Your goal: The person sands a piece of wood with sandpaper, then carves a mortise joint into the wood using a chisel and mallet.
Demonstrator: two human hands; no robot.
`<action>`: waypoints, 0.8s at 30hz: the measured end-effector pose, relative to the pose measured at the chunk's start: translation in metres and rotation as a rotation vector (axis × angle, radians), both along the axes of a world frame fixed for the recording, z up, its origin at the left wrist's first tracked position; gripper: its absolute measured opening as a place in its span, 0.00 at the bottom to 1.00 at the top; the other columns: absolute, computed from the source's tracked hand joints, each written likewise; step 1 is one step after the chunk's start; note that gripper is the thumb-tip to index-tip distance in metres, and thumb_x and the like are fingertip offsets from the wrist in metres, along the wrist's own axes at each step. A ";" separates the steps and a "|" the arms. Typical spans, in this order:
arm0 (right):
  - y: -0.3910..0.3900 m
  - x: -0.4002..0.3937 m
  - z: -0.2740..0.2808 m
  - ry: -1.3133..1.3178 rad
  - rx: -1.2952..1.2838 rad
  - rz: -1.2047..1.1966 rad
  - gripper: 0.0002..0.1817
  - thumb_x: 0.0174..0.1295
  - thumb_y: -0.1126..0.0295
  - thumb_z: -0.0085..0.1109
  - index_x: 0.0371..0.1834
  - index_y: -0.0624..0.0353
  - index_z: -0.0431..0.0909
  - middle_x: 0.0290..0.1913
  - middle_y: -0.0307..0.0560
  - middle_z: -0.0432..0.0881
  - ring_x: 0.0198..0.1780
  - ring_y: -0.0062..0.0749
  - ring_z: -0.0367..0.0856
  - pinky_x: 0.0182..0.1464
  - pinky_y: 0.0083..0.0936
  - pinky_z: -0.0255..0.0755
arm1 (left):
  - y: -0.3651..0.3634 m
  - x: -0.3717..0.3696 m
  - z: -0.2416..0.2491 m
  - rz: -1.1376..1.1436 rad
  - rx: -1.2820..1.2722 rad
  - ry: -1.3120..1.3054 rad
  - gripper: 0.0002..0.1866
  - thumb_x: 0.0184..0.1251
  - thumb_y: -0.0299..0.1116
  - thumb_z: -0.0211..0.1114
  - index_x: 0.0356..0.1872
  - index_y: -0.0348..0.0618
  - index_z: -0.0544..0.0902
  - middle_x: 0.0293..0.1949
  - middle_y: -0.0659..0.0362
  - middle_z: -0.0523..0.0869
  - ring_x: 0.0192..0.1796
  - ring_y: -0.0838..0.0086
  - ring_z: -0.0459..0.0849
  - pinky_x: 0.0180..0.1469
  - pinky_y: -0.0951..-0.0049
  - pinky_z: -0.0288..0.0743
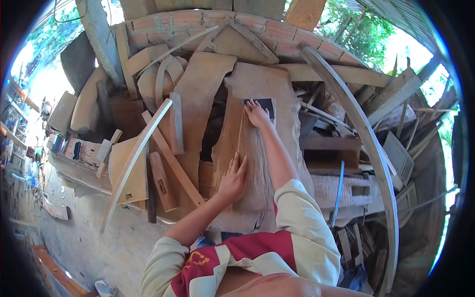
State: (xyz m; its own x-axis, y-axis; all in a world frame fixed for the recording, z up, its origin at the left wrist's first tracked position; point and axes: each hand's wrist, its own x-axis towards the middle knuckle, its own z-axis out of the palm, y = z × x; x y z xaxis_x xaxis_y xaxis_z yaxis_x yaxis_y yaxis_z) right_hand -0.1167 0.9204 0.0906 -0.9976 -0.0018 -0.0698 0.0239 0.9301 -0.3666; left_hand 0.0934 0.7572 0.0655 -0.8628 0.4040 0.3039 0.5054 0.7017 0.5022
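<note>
My right hand [257, 115] presses on a small dark rectangular sheet that looks like sandpaper [268, 104], near the far end of a wooden piece. My left hand [234, 183] lies on the near left edge of that wooden piece [257, 166], its fingers stretched forward and apart, holding nothing. The wooden piece is pale brown with streaked grain and lies lengthwise away from me. Beneath it is a broad, rough-edged wooden slab [284, 86]. What lies under my right palm is hidden.
A second slab [198, 94] lies left across a dark gap. Loose battens [173, 158] and a long pale strip [138, 161] lean left. A long curved timber [368, 119] arches on the right, near a blue strip [339, 193]. A brick wall [198, 20] stands behind.
</note>
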 end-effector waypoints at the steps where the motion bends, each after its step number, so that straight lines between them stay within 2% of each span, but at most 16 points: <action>1: 0.002 -0.019 -0.003 0.006 -0.008 0.017 0.27 0.65 0.49 0.30 0.64 0.46 0.59 0.69 0.33 0.52 0.70 0.29 0.47 0.64 0.54 0.45 | -0.001 0.000 0.009 0.017 -0.008 0.006 0.30 0.64 0.38 0.51 0.65 0.45 0.54 0.68 0.45 0.45 0.52 0.46 0.73 0.53 0.59 0.68; 3: 0.006 -0.050 -0.012 0.008 0.035 -0.009 0.27 0.65 0.49 0.29 0.65 0.45 0.58 0.69 0.33 0.51 0.70 0.30 0.47 0.63 0.56 0.45 | -0.005 0.003 0.028 -0.014 0.067 -0.291 0.28 0.64 0.40 0.50 0.65 0.51 0.56 0.67 0.46 0.51 0.49 0.46 0.75 0.47 0.58 0.72; 4: 0.006 -0.063 -0.014 0.007 0.032 -0.010 0.26 0.65 0.50 0.30 0.65 0.44 0.57 0.70 0.33 0.49 0.70 0.31 0.47 0.63 0.59 0.45 | -0.005 0.002 0.033 0.010 0.067 -0.288 0.28 0.64 0.40 0.50 0.65 0.51 0.56 0.67 0.46 0.51 0.49 0.46 0.75 0.47 0.58 0.72; 10: 0.011 -0.069 -0.012 -0.010 0.059 0.040 0.26 0.66 0.51 0.29 0.66 0.43 0.55 0.71 0.34 0.47 0.70 0.32 0.47 0.63 0.60 0.43 | -0.004 0.006 0.034 0.012 -0.005 -0.306 0.27 0.64 0.40 0.49 0.65 0.53 0.57 0.67 0.48 0.52 0.47 0.46 0.76 0.45 0.58 0.73; 12: 0.012 -0.052 -0.003 0.002 0.051 0.073 0.25 0.66 0.53 0.29 0.66 0.44 0.56 0.71 0.34 0.47 0.70 0.32 0.47 0.63 0.61 0.43 | -0.004 0.005 0.037 -0.010 -0.021 -0.339 0.28 0.65 0.39 0.47 0.66 0.52 0.52 0.68 0.48 0.48 0.48 0.46 0.76 0.44 0.58 0.73; 15: 0.012 0.001 0.000 0.009 0.099 0.166 0.25 0.66 0.54 0.31 0.64 0.46 0.58 0.70 0.36 0.49 0.70 0.32 0.47 0.62 0.59 0.45 | -0.002 0.008 0.038 0.020 -0.028 -0.356 0.28 0.66 0.39 0.46 0.66 0.49 0.53 0.67 0.47 0.49 0.46 0.47 0.77 0.42 0.59 0.74; 18: 0.002 0.106 0.017 0.071 0.142 0.209 0.24 0.65 0.57 0.34 0.63 0.50 0.60 0.69 0.39 0.51 0.69 0.32 0.49 0.62 0.57 0.48 | 0.000 0.010 0.039 0.057 -0.084 -0.343 0.28 0.66 0.39 0.45 0.66 0.45 0.53 0.66 0.47 0.53 0.45 0.49 0.78 0.41 0.59 0.75; 21: -0.001 0.217 0.024 0.032 0.014 0.111 0.23 0.64 0.58 0.42 0.62 0.49 0.62 0.68 0.39 0.55 0.69 0.33 0.50 0.64 0.55 0.43 | -0.005 0.010 0.021 0.072 0.014 -0.305 0.27 0.66 0.39 0.43 0.65 0.42 0.53 0.66 0.48 0.56 0.45 0.50 0.78 0.40 0.59 0.76; 24: -0.009 0.308 0.038 -0.031 -0.013 0.038 0.23 0.63 0.59 0.45 0.62 0.48 0.63 0.67 0.39 0.57 0.69 0.32 0.50 0.64 0.54 0.42 | -0.007 0.011 0.015 0.068 0.090 -0.307 0.27 0.67 0.39 0.41 0.65 0.43 0.53 0.65 0.48 0.58 0.47 0.51 0.77 0.42 0.60 0.75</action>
State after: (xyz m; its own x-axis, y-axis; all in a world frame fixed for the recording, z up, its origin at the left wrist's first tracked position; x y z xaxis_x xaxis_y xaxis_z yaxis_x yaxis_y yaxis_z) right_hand 0.1909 0.9116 0.1282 -0.9941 -0.0409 -0.1008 0.0003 0.9256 -0.3784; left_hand 0.1042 0.7507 0.0806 -0.9436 0.3261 0.0572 0.2746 0.6744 0.6854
